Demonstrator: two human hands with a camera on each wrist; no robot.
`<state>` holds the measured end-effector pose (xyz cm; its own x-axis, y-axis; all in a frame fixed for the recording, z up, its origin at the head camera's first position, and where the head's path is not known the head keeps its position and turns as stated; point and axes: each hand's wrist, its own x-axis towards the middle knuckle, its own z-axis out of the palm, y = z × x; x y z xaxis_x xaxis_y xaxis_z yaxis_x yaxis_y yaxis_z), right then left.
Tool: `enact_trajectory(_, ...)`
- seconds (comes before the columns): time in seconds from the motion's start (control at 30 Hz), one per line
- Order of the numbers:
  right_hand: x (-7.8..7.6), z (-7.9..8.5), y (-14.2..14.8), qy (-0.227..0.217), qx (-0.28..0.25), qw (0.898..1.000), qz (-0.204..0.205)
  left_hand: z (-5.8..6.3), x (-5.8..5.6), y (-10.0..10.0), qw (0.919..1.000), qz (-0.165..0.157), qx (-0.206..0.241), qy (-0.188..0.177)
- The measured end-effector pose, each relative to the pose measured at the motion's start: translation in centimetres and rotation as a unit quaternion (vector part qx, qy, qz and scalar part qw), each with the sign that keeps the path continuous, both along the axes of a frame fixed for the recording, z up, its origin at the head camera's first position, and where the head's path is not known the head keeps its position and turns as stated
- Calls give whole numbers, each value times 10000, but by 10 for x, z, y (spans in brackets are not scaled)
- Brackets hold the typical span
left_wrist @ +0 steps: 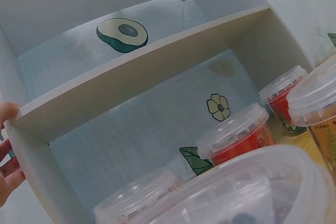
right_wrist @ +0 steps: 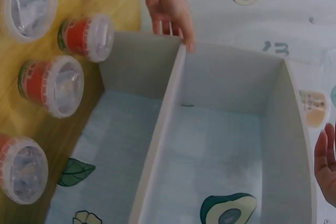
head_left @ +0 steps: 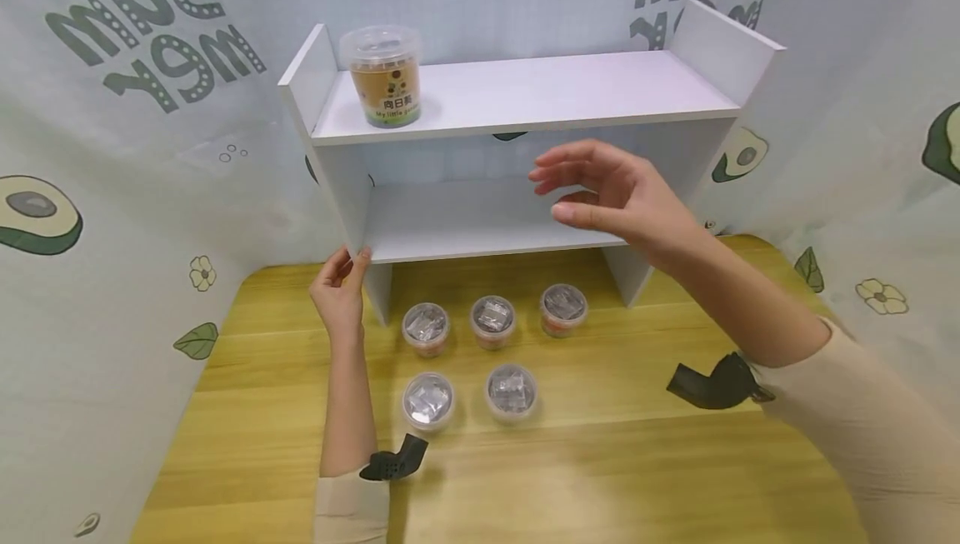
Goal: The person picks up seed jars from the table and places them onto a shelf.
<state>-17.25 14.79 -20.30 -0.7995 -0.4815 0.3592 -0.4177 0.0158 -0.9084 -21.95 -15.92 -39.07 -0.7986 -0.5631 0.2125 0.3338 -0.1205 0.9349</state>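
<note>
- Gripping the white shelf unit (head_left: 540,98) by its left edge near the lower shelf (head_left: 465,215), the left hand (head_left: 339,298) pinched it between thumb and fingers, presumably as a brace.
- Right hand (head_left: 630,198) hung before the unit, thumb spread from loosely curved fingers, holding nothing.
- Upper shelf, left end: lidded sunflower-labelled tub (head_left: 390,87), upright; contents unclear.
- Wood-grain table (head_left: 600,486): back row of three lidded tubs (head_left: 492,321), front pair of tubs (head_left: 512,393); silvery packets (head_left: 566,302) showed through clear lids. Gaps probably left each easy to grasp singly.
</note>
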Motion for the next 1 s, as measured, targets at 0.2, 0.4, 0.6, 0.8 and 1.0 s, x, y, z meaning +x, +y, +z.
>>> enact_trajectory(0.2,13,-33,4,-1,447,9985,316,-1,-1,-1,10000,12,39,-16)
enact_trajectory(0.4,31,-75,-5,-12,1364,9887,625,0,-1,1,10000,-18,31,-57)
enact_trajectory(0.6,45,-103,-10,318,2162,9756,221,1,-2,2,9999,-89,44,-98)
enact_trajectory(0.8,52,-126,-14,842,2818,9558,-48,3,-2,1,9999,-56,-17,-83)
enact_trajectory(1.0,60,-144,-18,1155,3506,9294,12,0,-1,-1,9998,-29,1,-171)
